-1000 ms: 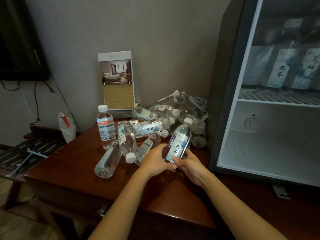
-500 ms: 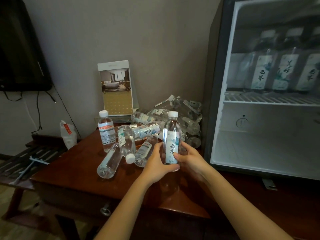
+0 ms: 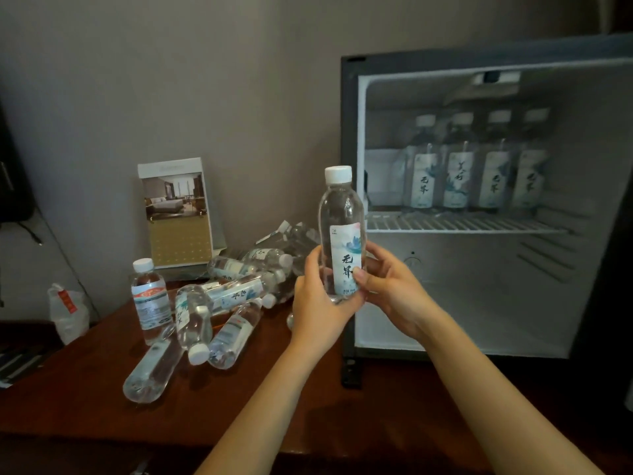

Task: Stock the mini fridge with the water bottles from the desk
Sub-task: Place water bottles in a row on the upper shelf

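I am holding one water bottle (image 3: 342,231) upright in both hands, cap up, in the air in front of the left edge of the open mini fridge (image 3: 348,138) and not yet inside it. My left hand (image 3: 318,303) is wrapping its lower half from the left and my right hand (image 3: 394,293) is pinching it from the right, so the two hands are meeting on the bottle.

I judge I am midway through carrying it to the fridge. The next move is calling for a reach rightward and in, setting it upright on the wire shelf (image 3: 462,223), where a gap is showing to the left of the row, without knocking the standing bottles.

On that shelf I am counting four labelled bottles (image 3: 460,166). On the desk (image 3: 85,406), one red-labelled bottle (image 3: 150,298) is standing, and a heap of lying bottles (image 3: 236,293) is holding at least seven; the rear ones are overlapping too much to count exactly.
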Demonstrator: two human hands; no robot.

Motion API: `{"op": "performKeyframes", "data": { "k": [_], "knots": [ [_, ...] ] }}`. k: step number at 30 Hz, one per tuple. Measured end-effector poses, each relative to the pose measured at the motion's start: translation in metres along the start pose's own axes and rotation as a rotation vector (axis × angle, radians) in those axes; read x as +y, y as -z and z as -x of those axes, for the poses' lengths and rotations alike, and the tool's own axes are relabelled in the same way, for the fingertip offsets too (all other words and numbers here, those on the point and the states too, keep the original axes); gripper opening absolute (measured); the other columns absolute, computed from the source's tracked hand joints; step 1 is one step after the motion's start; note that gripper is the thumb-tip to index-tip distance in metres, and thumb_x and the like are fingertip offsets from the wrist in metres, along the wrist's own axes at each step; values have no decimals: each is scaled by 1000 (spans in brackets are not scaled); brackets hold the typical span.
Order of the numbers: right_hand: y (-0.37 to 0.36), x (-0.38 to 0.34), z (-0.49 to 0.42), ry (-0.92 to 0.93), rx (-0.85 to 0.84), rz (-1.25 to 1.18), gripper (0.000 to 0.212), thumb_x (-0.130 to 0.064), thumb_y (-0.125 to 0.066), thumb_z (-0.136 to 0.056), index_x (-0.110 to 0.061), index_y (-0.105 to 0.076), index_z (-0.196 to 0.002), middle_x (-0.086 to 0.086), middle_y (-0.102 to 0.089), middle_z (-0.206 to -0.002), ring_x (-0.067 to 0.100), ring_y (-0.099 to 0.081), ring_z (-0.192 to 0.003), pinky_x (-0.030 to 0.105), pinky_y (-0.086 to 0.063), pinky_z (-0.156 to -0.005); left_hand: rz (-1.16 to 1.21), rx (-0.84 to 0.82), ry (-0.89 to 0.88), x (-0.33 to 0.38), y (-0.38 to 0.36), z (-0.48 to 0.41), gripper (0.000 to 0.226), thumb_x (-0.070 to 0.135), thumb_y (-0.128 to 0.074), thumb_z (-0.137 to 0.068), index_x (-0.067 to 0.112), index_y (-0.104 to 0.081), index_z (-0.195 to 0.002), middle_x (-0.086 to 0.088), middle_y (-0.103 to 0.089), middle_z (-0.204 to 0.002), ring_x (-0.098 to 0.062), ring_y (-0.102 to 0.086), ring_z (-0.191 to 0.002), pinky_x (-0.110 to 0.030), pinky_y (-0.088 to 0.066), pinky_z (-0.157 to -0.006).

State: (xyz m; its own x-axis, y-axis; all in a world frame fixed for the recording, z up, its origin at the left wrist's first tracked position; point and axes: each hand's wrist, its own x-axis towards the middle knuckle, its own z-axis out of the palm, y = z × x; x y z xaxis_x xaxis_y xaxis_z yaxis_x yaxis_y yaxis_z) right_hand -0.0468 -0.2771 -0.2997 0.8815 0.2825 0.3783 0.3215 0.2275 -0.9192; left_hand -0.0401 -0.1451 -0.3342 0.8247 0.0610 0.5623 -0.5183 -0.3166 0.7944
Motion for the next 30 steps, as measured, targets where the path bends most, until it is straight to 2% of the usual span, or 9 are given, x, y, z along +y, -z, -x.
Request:
{"op": "performKeyframes", "data": {
  "k": [5, 9, 11, 14, 19, 22, 25, 30],
  "knots": [
    [33, -28, 12, 44, 97, 74, 48, -4, -56, -87, -21, -46, -130, 3, -70, -105, 20, -68, -95, 35, -56, -77, -41, -34, -71, 25, -36, -12, 88, 60, -71, -57, 42, -33, -134, 3, -60, -114, -15, -58, -107, -41, -56, -81],
    [52, -46, 15, 86, 149, 145, 48, -7, -55, -90, -36, -45, -127, -1, -71, -104, 19, -68, -96, 35, -56, -78, -110, -31, -159, 48, -57, -20, 79, 43, -74, -68, 38, -34, -135, 17, -57, -101, -13, -53, -103, -31, -51, -79],
    [57, -55, 12, 106, 163, 197, 49, -8, -53, -92, -39, -41, -129, -3, -71, -106, 16, -68, -97, 31, -56, -76, -149, -26, -177, 57, -64, -27, 78, 40, -74, -70, 37, -33, -136, 14, -59, -107, -13, -52, -103, -28, -47, -77],
    [63, -68, 3, 147, 171, 259, 53, -6, -50, -94, -32, -35, -138, 0, -67, -115, 13, -66, -101, 21, -54, -76, -132, -18, -183, 67, -71, -42, 76, 41, -75, -69, 34, -36, -134, 9, -63, -111, -15, -57, -105, -34, -53, -82],
    [72, -82, -24, 167, 200, 341, 58, -5, -48, -95, -27, -28, -145, 2, -66, -115, 12, -64, -104, 23, -52, -89, -164, 8, -169, 77, -83, -73, 80, 47, -69, -69, 31, -31, -138, 5, -60, -115, -18, -55, -109, -40, -53, -86],
    [77, -83, -40, 150, 238, 370, 58, -5, -46, -95, -28, -27, -145, -2, -65, -109, 7, -64, -98, 19, -52, -83, -183, 25, -117, 78, -92, -88, 86, 59, -59, -61, 30, -29, -136, 0, -62, -114, -23, -59, -104, -43, -55, -80],
    [83, -80, -52, 131, 285, 376, 57, -4, -46, -95, -26, -28, -145, 5, -63, -116, 11, -63, -100, 19, -52, -81, -262, 6, -70, 77, -101, -102, 91, 65, -51, -57, 29, -25, -137, -4, -59, -121, -27, -57, -109, -46, -53, -84],
    [96, -68, -61, 79, 367, 371, 56, -5, -52, -93, -25, -34, -143, 10, -63, -118, 18, -63, -103, 23, -53, -82, -330, -35, -130, 64, -111, -111, 84, 45, -65, -75, 24, -19, -143, -7, -48, -135, -26, -50, -122, -49, -50, -91]
  ]
}}
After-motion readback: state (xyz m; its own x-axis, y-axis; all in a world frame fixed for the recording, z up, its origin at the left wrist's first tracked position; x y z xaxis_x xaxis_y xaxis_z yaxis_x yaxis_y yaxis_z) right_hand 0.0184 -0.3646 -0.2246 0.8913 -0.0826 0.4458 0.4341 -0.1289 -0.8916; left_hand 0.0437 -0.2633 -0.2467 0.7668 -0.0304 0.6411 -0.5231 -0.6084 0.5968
